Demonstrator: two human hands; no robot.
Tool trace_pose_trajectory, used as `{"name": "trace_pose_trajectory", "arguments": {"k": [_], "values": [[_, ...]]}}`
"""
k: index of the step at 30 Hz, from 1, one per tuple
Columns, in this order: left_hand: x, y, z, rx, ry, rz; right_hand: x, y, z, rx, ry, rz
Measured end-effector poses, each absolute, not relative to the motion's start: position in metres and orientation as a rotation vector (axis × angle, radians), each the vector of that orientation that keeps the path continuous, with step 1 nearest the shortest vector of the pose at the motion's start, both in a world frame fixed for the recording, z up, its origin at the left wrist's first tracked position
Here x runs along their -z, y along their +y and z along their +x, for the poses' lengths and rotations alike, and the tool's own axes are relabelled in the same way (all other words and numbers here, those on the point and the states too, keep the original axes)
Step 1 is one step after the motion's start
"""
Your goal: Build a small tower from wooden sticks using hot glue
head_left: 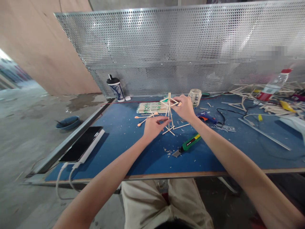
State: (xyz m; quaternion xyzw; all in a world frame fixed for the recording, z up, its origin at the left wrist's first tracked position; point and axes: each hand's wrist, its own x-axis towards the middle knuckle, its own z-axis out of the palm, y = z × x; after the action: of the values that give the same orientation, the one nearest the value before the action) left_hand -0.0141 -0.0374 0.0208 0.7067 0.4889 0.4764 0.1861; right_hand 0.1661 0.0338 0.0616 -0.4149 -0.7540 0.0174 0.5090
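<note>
A small upright frame of thin wooden sticks (169, 109) stands on the blue table, with splayed feet and a diamond shape near its top. My left hand (156, 126) is at its lower left, thumb and fingers pinched against an upright stick. My right hand (184, 107) grips the right corner of the diamond part from behind. Left of the frame lie thin sticks with orange tips (143, 119). A green utility knife (189, 143) with its blade out lies in front, beside small shavings.
Behind are a pack of sticks (151, 107), a glass jar (195, 97) and a patterned cup (116, 89). A glue gun (207, 117) lies under the right forearm's far side. A phone (81, 143) rests at left, a bottle (273, 86) stands right. A perforated metal panel (166, 47) rises behind.
</note>
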Motion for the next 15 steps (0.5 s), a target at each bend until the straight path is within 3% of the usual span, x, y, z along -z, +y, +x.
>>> {"name": "trace_pose_trajectory", "arguments": {"k": [15], "values": [[-0.0234, -0.0397, -0.0136, -1.345, 1.364, 1.997, -0.0618, 0.0325, 0.1652, -0.026, -1.842, -0.987]]}}
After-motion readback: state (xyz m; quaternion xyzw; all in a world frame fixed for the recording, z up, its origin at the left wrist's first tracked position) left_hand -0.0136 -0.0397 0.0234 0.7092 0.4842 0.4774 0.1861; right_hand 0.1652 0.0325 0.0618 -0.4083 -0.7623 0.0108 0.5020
